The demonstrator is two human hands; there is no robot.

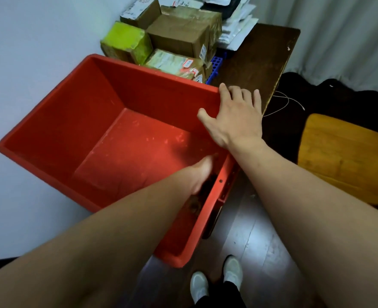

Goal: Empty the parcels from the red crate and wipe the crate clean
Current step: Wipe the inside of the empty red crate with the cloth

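Observation:
The red crate (pixel 56 121) fills the middle of the view, tilted, with no parcels inside; pale scuffs mark its floor. My left hand (pixel 200 172) reaches down inside against the near right wall and holds a dark cloth (pixel 205 191) there; its fingers are hidden behind the hand. My right hand (pixel 234 116) rests on the crate's far right corner rim with fingers straight and spread, the thumb over the inside. The parcels, brown cardboard boxes (pixel 181 34) and a yellow-green wrapped one (pixel 125 41), are stacked behind the crate.
A dark wooden table (pixel 261 58) carries the stack, white mailers (pixel 237 30) and a blue rack (pixel 214 67). A white wall runs along the left, a curtain (pixel 339 36) at the right. An orange-yellow cushion (pixel 343 156) lies on the floor. My white shoes (pixel 217 276) stand below.

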